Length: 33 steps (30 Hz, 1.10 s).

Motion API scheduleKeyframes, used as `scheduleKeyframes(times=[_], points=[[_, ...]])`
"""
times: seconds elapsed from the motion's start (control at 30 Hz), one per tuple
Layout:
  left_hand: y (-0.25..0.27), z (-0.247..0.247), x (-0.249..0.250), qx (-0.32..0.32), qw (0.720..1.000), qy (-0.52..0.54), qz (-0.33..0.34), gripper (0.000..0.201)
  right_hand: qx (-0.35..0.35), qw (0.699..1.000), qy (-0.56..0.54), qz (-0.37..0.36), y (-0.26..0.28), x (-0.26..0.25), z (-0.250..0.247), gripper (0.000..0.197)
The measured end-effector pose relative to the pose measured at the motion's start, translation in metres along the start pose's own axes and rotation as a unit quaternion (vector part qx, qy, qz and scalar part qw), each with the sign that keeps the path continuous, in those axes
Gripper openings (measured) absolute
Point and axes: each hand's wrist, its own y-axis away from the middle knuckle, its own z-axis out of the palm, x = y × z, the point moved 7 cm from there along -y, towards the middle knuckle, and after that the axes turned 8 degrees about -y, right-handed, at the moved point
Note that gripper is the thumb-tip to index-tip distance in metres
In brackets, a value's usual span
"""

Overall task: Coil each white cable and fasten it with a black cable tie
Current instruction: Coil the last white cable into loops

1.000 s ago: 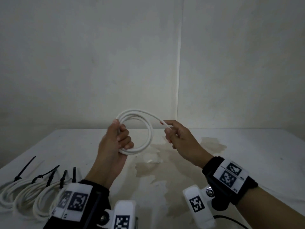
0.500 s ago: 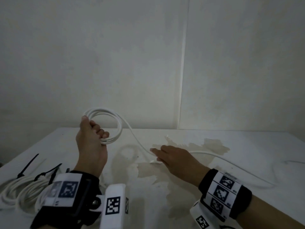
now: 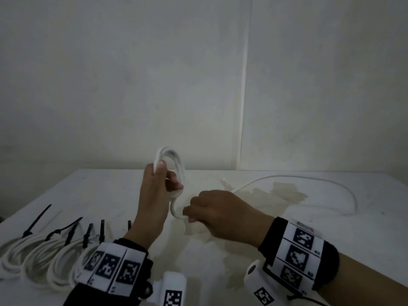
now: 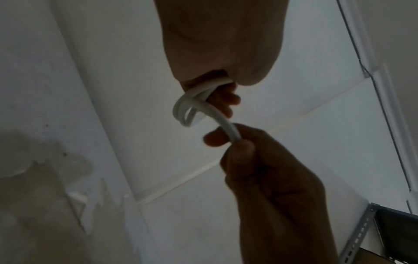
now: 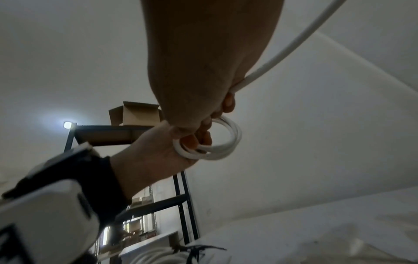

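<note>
My left hand [image 3: 162,184] grips a small coil of white cable [image 3: 174,161] upright above the table, fingers curled through the loops [image 5: 222,142]. From the coil the cable bends down into my right hand [image 3: 212,208], which holds it in a closed fist just right of the left hand [image 4: 235,139]. The loose tail [image 3: 309,180] runs out of the right fist and curves across the table to the right. Several coiled white cables [image 3: 39,259] fastened with black cable ties [image 3: 72,228] lie at the left front.
The white table [image 3: 331,228] has a brownish stain [image 3: 284,193] in its middle and meets a white wall behind. One loose black tie [image 3: 37,219] lies at the far left. A dark metal shelf [image 5: 126,135] with a cardboard box stands to the left.
My left hand has swung the coil right and turned it edge-on. My right hand has closed round the cable and drawn back toward the coil. The tail now curves over the table at right.
</note>
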Motion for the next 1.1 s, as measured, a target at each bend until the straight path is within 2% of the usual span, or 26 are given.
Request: scheduleKeyframes(times=[0.07, 0.17, 0.33, 0.47, 0.6, 0.73, 0.83, 1.0, 1.1], points=[[0.008, 0.01, 0.0, -0.063, 0.997, -0.036, 0.003, 0.029, 0.042, 0.999, -0.014, 0.011, -0.003, 0.003, -0.016, 0.021], [0.02, 0.024, 0.001, -0.117, 0.987, -0.109, 0.012, 0.033, 0.112, 0.993, -0.043, 0.02, -0.008, 0.007, -0.036, 0.025], [0.03, 0.041, -0.007, -0.198, 0.975, -0.085, -0.053, 0.042, 0.161, 0.968, -0.139, 0.134, -0.003, 0.026, -0.056, 0.03], [0.039, 0.047, -0.004, -0.235, 0.967, -0.034, -0.092, 0.049, 0.176, 0.963, -0.127, 0.16, 0.003, 0.042, -0.064, 0.037], [0.042, 0.048, 0.002, -0.26, 0.96, 0.0, -0.101, 0.036, 0.199, 0.941, -0.187, 0.198, 0.014, 0.061, -0.067, 0.034], [0.04, 0.052, 0.001, -0.253, 0.958, 0.025, -0.133, 0.034, 0.182, 0.912, -0.272, 0.25, 0.017, 0.067, -0.066, 0.007], [0.038, 0.054, 0.005, -0.266, 0.955, 0.024, -0.126, 0.035, 0.177, 0.897, -0.292, 0.279, 0.018, 0.071, -0.07, 0.016], [0.04, 0.054, 0.01, -0.29, 0.952, 0.0, -0.102, 0.034, 0.169, 0.886, -0.312, 0.297, 0.018, 0.068, -0.07, 0.019], [0.038, 0.051, 0.011, -0.263, 0.957, 0.045, -0.11, 0.034, 0.138, 0.846, -0.395, 0.33, 0.02, 0.061, -0.06, 0.028]])
